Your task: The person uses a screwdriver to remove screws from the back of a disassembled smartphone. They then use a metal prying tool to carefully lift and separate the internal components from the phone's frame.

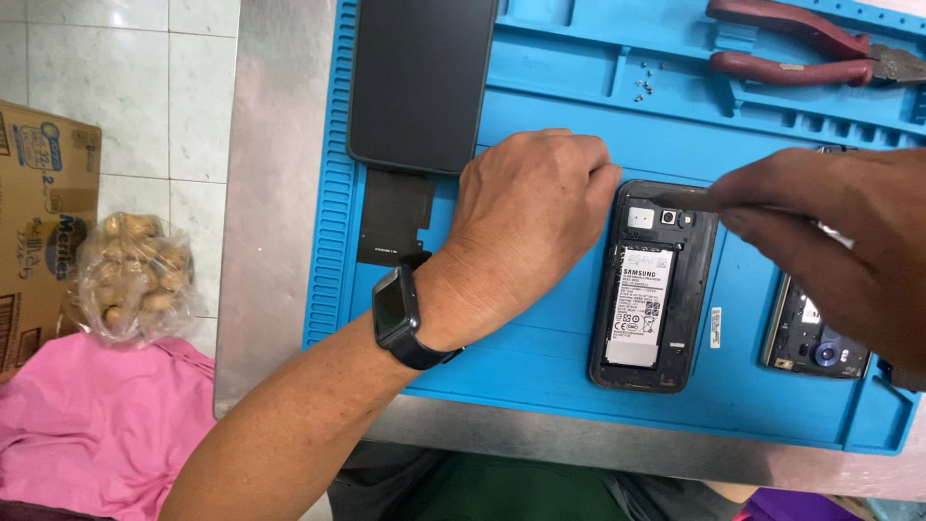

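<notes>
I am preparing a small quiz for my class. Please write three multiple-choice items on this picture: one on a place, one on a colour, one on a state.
1. Where do the red-handled pliers lie?
A. top right of the mat
B. on the floor
C. on the cardboard box

2. What colour is the work mat?
A. green
B. blue
C. grey

3. In what state is the phone between the hands?
A. back cover on
B. back off, battery showing
C. screen lit

Key: 1 A, they rest in the mat's upper right tray. 2 B, the mat is bright blue. 3 B, the white-labelled battery shows; the left hand rests beside it and the right hand brings a thin tool to its top.
</notes>
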